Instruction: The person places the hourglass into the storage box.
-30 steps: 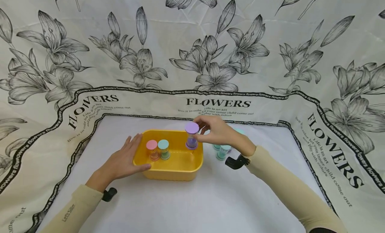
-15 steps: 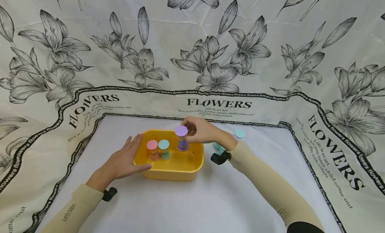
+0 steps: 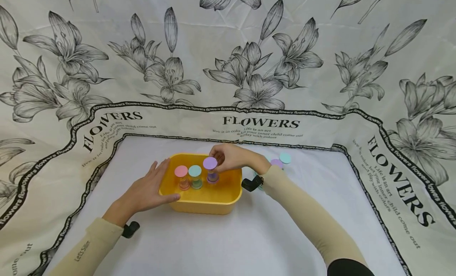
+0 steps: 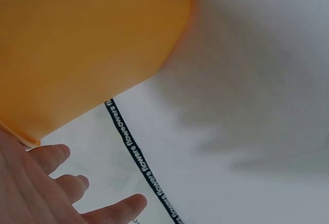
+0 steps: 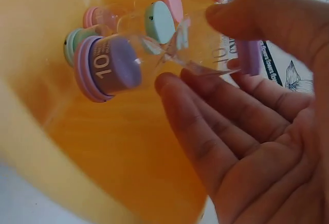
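Note:
My right hand [image 3: 228,156] holds a purple sand timer [image 5: 115,67] between thumb and fingers, upright inside the yellow basin [image 3: 203,208]. Printed on its clear glass is "10", and purple sand fills the bottom bulb. To its left in the basin stand a mint-green sand timer [image 3: 194,171] and a pink sand timer [image 3: 181,171]. At the basin's left side lies my left hand [image 3: 144,191], fingers spread straight along the outer wall and thumb over the front rim. In the left wrist view, its fingers [image 4: 56,157] show beside the basin's wall.
Right of the basin, partly behind the right forearm, stand more sand timers, among them a mint one [image 3: 285,158] and a purple one [image 3: 276,163]. A white cloth [image 3: 199,244] covers the table. Flower-printed fabric [image 3: 260,86] hangs behind and at both sides.
My right hand has moved left and down with the purple sand timer, from the basin's right side to beside the mint one. The left hand has stayed in place.

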Tool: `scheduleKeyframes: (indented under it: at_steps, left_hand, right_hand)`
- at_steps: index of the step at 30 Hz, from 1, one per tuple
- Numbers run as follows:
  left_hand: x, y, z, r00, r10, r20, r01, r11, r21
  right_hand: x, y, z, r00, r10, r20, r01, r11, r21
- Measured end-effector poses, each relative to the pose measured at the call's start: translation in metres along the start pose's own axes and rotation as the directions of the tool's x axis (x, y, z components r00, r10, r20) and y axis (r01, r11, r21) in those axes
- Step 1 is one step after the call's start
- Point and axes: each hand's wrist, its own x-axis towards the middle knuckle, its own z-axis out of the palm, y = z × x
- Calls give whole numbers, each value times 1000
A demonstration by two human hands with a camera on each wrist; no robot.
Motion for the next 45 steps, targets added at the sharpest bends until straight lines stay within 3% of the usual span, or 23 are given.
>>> scheduleKeyframes:
  at_steps: [6, 17, 45]
  left_hand:
    - [0, 1, -1, 1000, 1, 1, -1, 1000, 1]
    - [0, -1, 0, 1000, -2, 14, 1, 1000, 4]
    - [-1, -1, 0, 1000, 16, -3, -16, 1000, -23]
  right_hand:
    - [6, -2, 1, 999, 23, 42, -22, 1000, -14]
    - [14, -2, 12, 994, 96, 50, -92, 993, -74]
    - [24, 1, 24, 983, 132, 125, -111, 981, -157]
